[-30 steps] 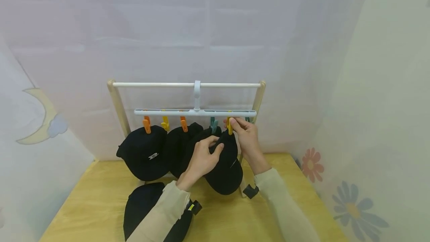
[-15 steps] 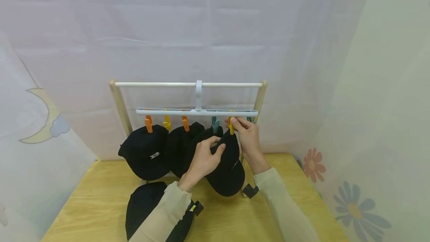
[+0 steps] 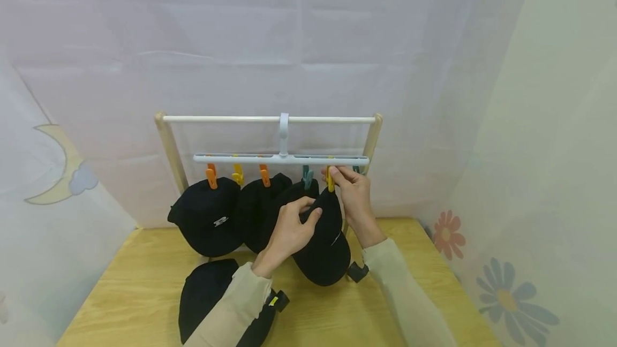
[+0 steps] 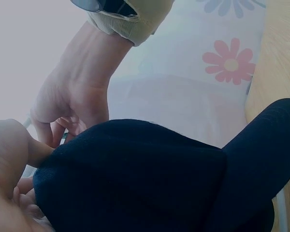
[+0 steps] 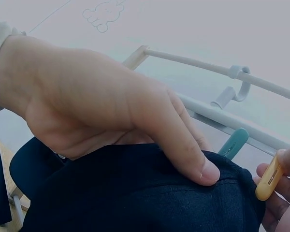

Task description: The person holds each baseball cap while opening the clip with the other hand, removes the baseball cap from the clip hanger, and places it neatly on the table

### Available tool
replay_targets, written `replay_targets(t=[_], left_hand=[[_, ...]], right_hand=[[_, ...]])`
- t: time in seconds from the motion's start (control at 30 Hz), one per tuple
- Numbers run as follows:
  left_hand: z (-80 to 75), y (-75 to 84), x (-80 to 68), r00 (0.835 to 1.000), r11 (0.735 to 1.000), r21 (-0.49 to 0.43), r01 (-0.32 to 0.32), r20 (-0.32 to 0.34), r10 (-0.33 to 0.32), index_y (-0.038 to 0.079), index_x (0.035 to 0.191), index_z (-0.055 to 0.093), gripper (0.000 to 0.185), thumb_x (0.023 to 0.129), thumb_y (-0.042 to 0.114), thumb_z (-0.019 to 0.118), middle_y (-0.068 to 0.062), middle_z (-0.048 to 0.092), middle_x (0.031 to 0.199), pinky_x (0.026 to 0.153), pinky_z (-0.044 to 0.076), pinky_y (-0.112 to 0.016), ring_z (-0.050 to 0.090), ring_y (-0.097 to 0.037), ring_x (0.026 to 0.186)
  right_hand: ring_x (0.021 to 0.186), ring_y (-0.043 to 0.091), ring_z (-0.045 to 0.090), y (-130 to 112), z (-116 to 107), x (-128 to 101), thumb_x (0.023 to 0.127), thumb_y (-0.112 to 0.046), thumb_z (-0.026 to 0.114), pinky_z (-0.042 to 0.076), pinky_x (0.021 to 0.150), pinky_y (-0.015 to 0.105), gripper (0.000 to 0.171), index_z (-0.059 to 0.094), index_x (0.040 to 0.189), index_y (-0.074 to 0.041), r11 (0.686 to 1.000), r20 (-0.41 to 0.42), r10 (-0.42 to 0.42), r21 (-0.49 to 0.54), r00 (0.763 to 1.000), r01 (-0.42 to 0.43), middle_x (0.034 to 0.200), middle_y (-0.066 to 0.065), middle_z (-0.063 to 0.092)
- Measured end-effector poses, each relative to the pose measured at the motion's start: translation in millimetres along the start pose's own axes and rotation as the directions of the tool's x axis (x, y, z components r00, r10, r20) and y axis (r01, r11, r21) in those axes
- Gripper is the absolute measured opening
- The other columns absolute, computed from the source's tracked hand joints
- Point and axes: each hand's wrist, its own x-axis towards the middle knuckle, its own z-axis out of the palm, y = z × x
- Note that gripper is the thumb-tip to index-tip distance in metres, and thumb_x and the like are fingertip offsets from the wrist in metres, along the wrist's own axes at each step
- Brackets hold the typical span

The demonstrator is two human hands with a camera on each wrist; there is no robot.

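Note:
A black baseball cap [image 3: 324,253] hangs at the right end of the white clip hanger [image 3: 231,159], its brim pointing down. My left hand [image 3: 291,229] pinches the cap's edge, with the thumb on the near side, as the right wrist view shows. At the cap's top edge, my right hand [image 3: 355,197] pinches the yellow clip [image 3: 330,180] between thumb and fingers. In the right wrist view the yellow clip [image 5: 269,182] meets the fabric's edge. More black caps hang to the left, one with a white logo [image 3: 220,221], held by orange clips [image 3: 211,176] and a teal clip [image 3: 308,177].
The hanger hooks over the white rail [image 3: 217,119] of a small wooden-sided rack [image 3: 171,149]. Another black cap [image 3: 207,288] lies on the wooden table [image 3: 125,288], partly under my left sleeve. Behind the rack hangs a pale sheet [image 3: 299,42].
The hanging cap's brim has dropped slightly lower. Both hands keep their grips on the cap and the yellow clip; the whole view has shifted a little.

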Motion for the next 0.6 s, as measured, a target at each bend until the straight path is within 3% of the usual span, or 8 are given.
replay_targets(t=[0.13,0.27,0.5,0.6], left_hand=[[-0.6,0.7,-4.3,1.000,1.000,-0.014,-0.002,0.015,0.002,0.007,0.124,0.075,0.022,0.106,0.018,0.067,-0.009,0.078,0.121,0.094,0.060,-0.046,0.075,-0.025,0.114],[-0.8,1.4,-6.9,1.000,1.000,-0.017,-0.002,0.024,0.002,0.007,0.123,0.075,0.021,0.106,0.017,0.068,-0.007,0.079,0.118,0.091,0.061,-0.043,0.076,-0.021,0.111],[-2.2,1.7,-9.0,1.000,0.999,-0.033,0.001,0.015,-0.001,0.008,0.121,0.076,0.019,0.105,0.016,0.068,-0.007,0.079,0.118,0.094,0.061,-0.047,0.076,-0.022,0.111],[-2.9,1.3,-11.2,1.000,0.999,-0.044,0.006,0.020,-0.005,0.009,0.121,0.076,0.019,0.105,0.017,0.068,-0.007,0.079,0.118,0.095,0.061,-0.048,0.075,-0.022,0.111]], right_hand=[[0.113,0.046,0.071,1,0,-1,0.107,-0.015,0.067,0.040,0.120,0.049,0.030,0.075,0.128,0.005,1.000,0.009,0.012,0.002,1.000,-0.012,0.106,0.008,0.083],[0.110,0.040,0.073,2,-1,-2,0.107,-0.016,0.067,0.042,0.118,0.047,0.031,0.074,0.128,0.005,1.000,0.016,0.012,0.002,1.000,-0.012,0.105,0.006,0.083],[0.113,0.037,0.073,-1,-3,-2,0.108,-0.018,0.065,0.048,0.112,0.042,0.034,0.072,0.130,0.006,1.000,0.047,-0.005,-0.009,0.999,0.005,0.121,0.024,0.077],[0.112,0.034,0.073,-1,-5,-3,0.109,-0.019,0.065,0.049,0.111,0.040,0.035,0.072,0.132,0.005,1.000,0.054,0.001,-0.013,0.999,-0.001,0.116,0.015,0.080]])
